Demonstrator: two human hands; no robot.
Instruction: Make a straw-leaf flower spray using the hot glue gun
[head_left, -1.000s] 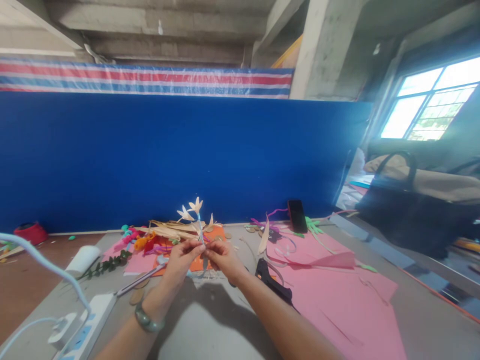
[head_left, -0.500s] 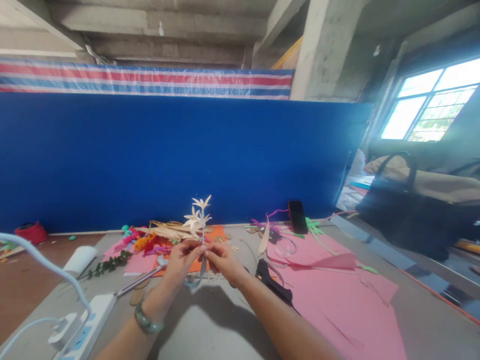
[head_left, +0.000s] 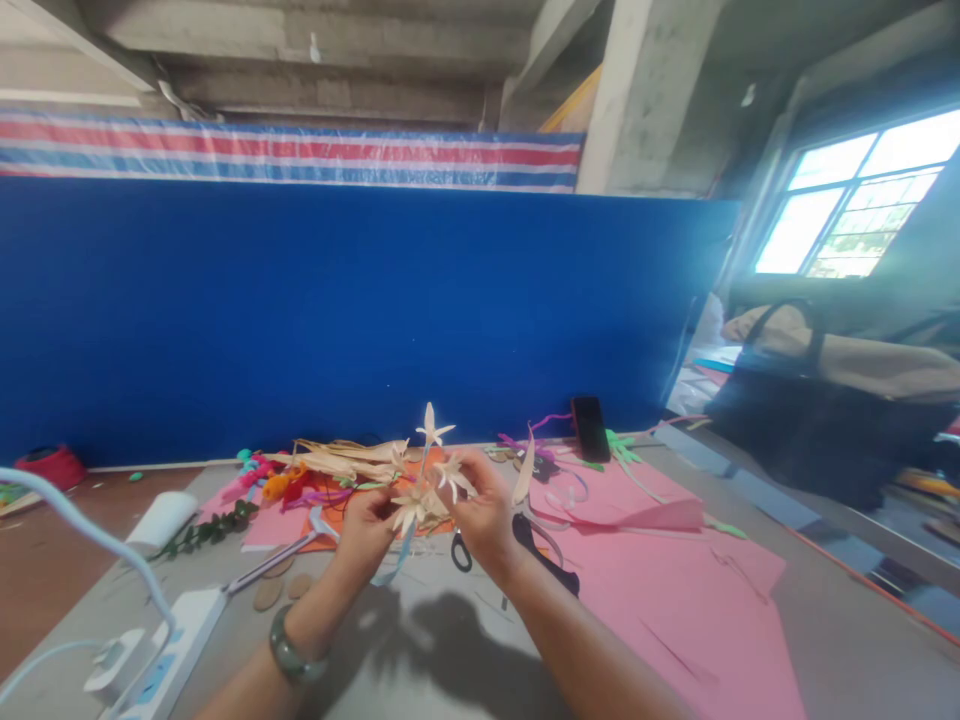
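Both my hands are raised over the grey table [head_left: 420,650], close together. My left hand [head_left: 365,528] pinches the lower stem of a cream paper flower sprig [head_left: 427,480] wrapped in pale blue tape. My right hand [head_left: 484,510] is curled at the sprig's blossoms, fingers touching the petals. A green bangle [head_left: 289,660] sits on my left wrist. A loose end of pale blue tape [head_left: 390,565] hangs below the left hand.
Behind the hands lie dried leaves and colourful craft scraps [head_left: 315,470] on orange paper. Scissors [head_left: 461,550] and a black glue gun [head_left: 544,560] lie by pink paper sheets [head_left: 675,590]. A phone [head_left: 590,428] leans on the blue wall. A power strip [head_left: 161,660], green sprig [head_left: 202,530].
The sprig has tilted rightwards and lowered. My right hand moved up from the stem to the blossoms. The view shifted slightly, uncovering the scissors.
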